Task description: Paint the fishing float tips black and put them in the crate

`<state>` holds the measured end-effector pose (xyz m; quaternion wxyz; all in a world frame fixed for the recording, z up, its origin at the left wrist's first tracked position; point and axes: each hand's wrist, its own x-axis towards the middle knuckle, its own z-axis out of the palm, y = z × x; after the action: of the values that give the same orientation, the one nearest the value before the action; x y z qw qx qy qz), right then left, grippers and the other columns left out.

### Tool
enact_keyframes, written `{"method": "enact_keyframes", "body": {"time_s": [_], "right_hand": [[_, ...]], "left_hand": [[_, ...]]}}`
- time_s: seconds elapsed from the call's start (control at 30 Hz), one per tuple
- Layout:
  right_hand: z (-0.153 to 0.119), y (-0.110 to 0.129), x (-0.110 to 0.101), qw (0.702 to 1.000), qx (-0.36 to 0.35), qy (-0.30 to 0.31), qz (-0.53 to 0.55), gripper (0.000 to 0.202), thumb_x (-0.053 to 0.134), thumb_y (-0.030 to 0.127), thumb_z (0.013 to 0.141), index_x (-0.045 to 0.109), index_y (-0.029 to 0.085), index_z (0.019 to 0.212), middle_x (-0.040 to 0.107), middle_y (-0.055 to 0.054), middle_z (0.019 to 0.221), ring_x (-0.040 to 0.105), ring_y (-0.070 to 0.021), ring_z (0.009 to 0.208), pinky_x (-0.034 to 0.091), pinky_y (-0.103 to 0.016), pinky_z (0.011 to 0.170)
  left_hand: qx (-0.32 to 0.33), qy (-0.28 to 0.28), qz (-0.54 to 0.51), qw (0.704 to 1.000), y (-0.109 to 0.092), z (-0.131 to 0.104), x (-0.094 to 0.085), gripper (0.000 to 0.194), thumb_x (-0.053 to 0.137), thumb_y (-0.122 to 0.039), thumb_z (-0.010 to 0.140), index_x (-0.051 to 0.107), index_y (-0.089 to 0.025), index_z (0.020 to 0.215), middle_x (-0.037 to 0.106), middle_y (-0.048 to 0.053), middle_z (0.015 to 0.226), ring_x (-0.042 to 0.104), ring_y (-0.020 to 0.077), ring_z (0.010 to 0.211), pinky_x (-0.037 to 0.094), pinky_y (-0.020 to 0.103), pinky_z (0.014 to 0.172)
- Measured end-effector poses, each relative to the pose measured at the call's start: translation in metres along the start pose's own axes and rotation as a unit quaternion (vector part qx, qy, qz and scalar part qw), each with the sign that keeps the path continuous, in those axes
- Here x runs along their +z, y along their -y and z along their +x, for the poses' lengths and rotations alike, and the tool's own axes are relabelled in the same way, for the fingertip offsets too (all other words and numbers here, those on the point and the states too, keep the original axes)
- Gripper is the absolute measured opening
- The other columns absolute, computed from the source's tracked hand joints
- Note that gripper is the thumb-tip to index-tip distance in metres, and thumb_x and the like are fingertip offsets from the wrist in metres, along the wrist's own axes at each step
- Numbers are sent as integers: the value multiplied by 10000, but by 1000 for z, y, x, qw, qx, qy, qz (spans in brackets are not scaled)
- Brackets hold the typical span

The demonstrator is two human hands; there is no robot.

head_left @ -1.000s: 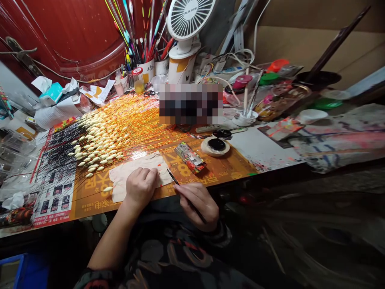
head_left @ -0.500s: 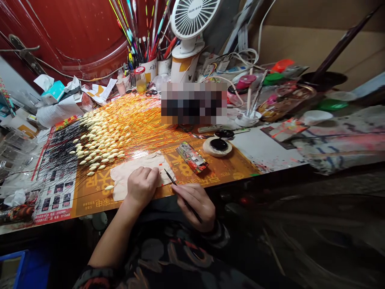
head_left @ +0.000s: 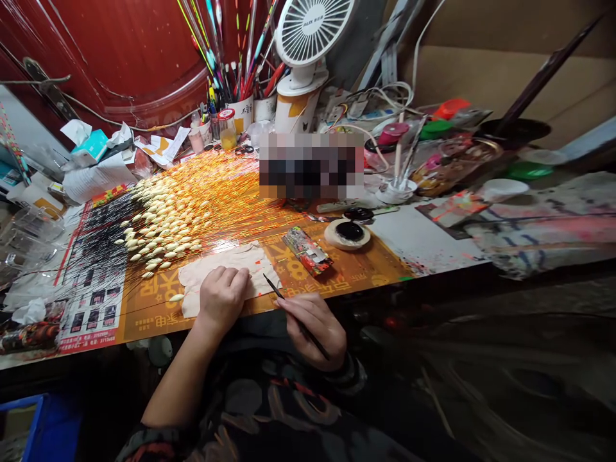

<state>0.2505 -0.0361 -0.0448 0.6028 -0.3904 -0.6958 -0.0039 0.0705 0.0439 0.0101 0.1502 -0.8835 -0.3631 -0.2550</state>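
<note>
My left hand [head_left: 224, 296] is closed over a pale cloth [head_left: 195, 276] at the table's front edge. A thin stick with a cream oval body [head_left: 176, 298] runs toward it from the left and passes under or into the fingers. In my right hand [head_left: 315, 330] is a thin dark brush [head_left: 275, 288], its tip pointing up and left over the cloth's right part. Many more cream oval bodies [head_left: 161, 221] on thin orange and black stems lie in a heap behind the cloth.
A paint-stained block [head_left: 308, 251] and a round dish of black paint [head_left: 349, 233] lie right of the cloth. Farther back stand a white fan [head_left: 315, 29], a jar [head_left: 227, 130] and cups of brushes. A blurred patch hides part of the table.
The view has shifted slightly. My left hand has moved a little left over the cloth, and the brush tip stays just right of it.
</note>
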Motion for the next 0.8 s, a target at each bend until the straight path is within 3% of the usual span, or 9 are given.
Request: {"method": "enact_keyframes", "body": {"time_s": [0.3, 0.5, 0.8], "right_hand": [[-4, 0, 6, 1000, 2, 2, 20, 540, 579, 25, 862, 560, 221, 1365, 710, -95, 1045, 658, -229, 898, 561, -386, 738], [-10, -4, 7, 1000, -8, 17, 12, 546, 582, 43, 876, 532, 211, 1394, 704, -105, 1106, 647, -234, 926, 556, -390, 757], [-9, -3, 10, 1000, -6, 28, -10, 545, 575, 53, 893, 514, 215, 1410, 704, -103, 1129, 649, -235, 953, 548, -390, 787]], "left_hand": [[-26, -11, 18, 999, 7, -18, -19, 144, 529, -212, 967, 628, -189, 1069, 695, 27, 830, 571, 181, 785, 357, 357, 774], [-62, -25, 18, 998, 9, -30, -18, 165, 534, -211, 970, 639, -206, 1096, 716, 23, 841, 601, 170, 788, 344, 385, 849], [-61, -42, 14, 997, 9, -32, -17, 170, 552, -209, 960, 647, -204, 1101, 720, 26, 831, 599, 172, 773, 340, 383, 844]]}}
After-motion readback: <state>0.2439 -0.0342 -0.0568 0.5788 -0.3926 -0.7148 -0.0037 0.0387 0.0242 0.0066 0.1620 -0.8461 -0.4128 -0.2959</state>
